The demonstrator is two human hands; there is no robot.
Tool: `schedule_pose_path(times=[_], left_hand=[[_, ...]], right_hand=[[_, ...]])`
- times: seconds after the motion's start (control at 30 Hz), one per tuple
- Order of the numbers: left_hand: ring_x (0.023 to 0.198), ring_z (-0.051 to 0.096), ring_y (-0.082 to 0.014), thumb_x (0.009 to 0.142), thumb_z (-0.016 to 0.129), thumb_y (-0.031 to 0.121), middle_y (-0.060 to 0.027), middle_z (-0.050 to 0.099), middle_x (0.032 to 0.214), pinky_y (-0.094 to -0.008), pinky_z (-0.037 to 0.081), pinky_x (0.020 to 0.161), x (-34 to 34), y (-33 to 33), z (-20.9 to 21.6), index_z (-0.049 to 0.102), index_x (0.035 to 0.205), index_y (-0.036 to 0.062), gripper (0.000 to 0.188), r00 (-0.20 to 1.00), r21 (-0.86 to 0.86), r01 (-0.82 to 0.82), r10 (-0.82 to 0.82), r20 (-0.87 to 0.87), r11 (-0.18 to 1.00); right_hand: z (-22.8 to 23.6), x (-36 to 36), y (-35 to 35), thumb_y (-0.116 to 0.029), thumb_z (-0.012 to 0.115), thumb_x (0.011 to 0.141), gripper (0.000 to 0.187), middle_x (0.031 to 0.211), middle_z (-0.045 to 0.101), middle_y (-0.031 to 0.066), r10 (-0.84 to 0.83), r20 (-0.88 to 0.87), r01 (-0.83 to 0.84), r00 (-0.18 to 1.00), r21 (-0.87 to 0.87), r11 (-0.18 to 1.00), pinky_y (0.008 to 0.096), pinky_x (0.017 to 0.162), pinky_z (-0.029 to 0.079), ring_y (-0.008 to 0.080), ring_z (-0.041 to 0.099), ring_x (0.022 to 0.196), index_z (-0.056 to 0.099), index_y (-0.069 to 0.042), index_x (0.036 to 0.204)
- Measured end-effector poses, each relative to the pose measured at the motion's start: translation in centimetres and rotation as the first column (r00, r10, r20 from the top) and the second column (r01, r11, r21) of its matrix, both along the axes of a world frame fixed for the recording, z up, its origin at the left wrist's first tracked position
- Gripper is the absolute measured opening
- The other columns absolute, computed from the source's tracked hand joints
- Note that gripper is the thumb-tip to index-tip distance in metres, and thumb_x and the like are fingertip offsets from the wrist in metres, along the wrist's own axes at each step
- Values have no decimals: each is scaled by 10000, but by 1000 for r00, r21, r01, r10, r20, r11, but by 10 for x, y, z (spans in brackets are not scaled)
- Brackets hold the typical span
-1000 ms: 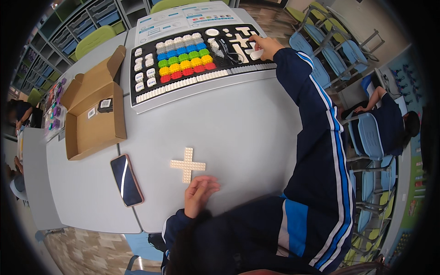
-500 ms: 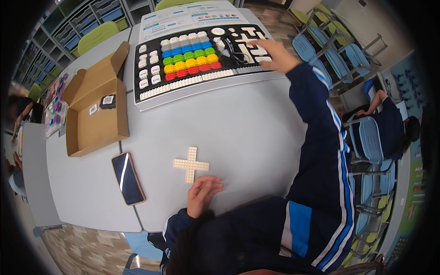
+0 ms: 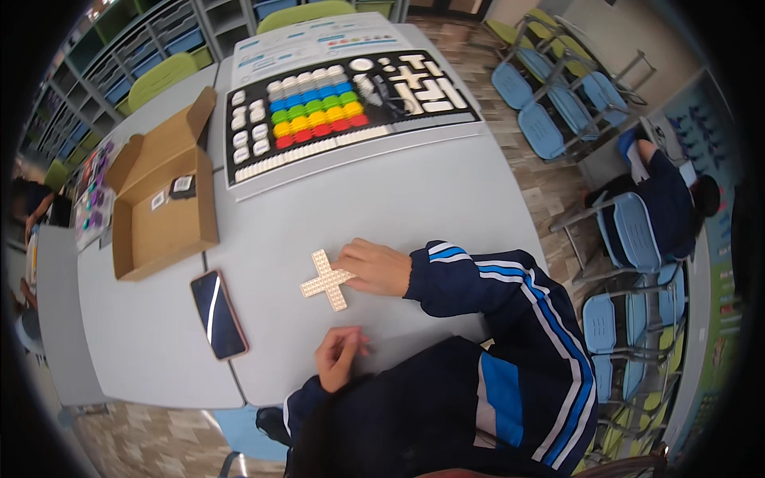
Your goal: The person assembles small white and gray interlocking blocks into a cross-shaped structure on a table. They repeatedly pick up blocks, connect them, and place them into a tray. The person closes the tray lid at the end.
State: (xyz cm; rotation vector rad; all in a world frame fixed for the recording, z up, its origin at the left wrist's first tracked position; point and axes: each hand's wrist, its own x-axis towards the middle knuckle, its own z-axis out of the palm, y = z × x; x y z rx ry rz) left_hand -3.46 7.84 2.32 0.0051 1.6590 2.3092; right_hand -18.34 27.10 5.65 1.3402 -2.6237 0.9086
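A cream, studded cross-shaped building plate [image 3: 323, 285] lies flat on the grey table, turned slightly askew. My right hand [image 3: 374, 267] reaches in from the right, its bent fingers closed on the plate's right arm and hiding that end. Just below the plate, my left hand [image 3: 338, 357] rests with its fingers curled in toward the thumb; no object shows in it. Beyond both hands sits a black parts tray [image 3: 263, 166] of building pieces. White, grey, blue, green, yellow and red pieces [image 3: 319, 106] form rows in it, with white cross and bar pieces [image 3: 434, 89] at its right.
A phone [image 3: 219, 315] lies left of the plate, dark screen up. Farther left an open cardboard box [image 3: 163, 215] holds a small black item [image 3: 183, 186]. A printed sheet [image 3: 319, 44] stands behind the tray. Stacked blue chairs [image 3: 538, 127] and a seated person [image 3: 669, 203] are at the right.
My right hand has come back from the tray's right side to the cross-shaped plate and taken hold of it. The plate has turned a little. My left hand has shifted slightly down with fingers more curled.
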Motion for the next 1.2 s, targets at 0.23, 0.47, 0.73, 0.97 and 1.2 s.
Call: schedule_pose_path(times=[0.23,0.47,0.73,0.97,1.2], left_hand=[[667,551,-133,958,504,106,-129,628,897,-258,459,649,-10,-2,0,563,1077,-25,187,998,20,-59,59,11,998],[709,583,-151,961,497,90,-135,634,945,-273,478,692,-19,-3,-1,549,1101,-27,190,999,42,-34,35,-6,999],[747,603,-167,964,480,72,-141,637,975,-287,483,735,-18,-6,0,548,1112,-27,191,999,56,-39,37,36,998],[785,612,-176,965,467,56,-150,633,997,-314,493,772,-18,-4,-1,544,1115,-28,188,1000,101,-23,22,11,995],[826,601,-187,965,462,70,-147,619,1019,-331,486,780,-19,-5,-1,541,1118,-21,195,1000,109,16,-14,-24,994]], right_hand=[[88,-109,114,-121,708,764,282,873,622,124,-558,-191,476,807,-347,808,353,688,499,256,600,758,663,-25,1026],[49,-262,183,-243,736,709,250,791,674,162,-886,-152,873,438,-163,459,383,729,510,308,655,755,737,-84,902],[16,-295,167,-248,719,734,240,860,670,189,-861,-279,884,426,-74,462,409,766,508,337,647,809,734,-57,879],[18,-294,164,-386,672,814,296,1076,613,168,-857,-285,903,428,157,399,525,892,411,353,520,1075,739,-139,963],[41,-281,159,-530,530,867,420,1358,424,142,-889,-108,838,445,401,371,599,994,218,356,280,1287,639,-282,1188]])
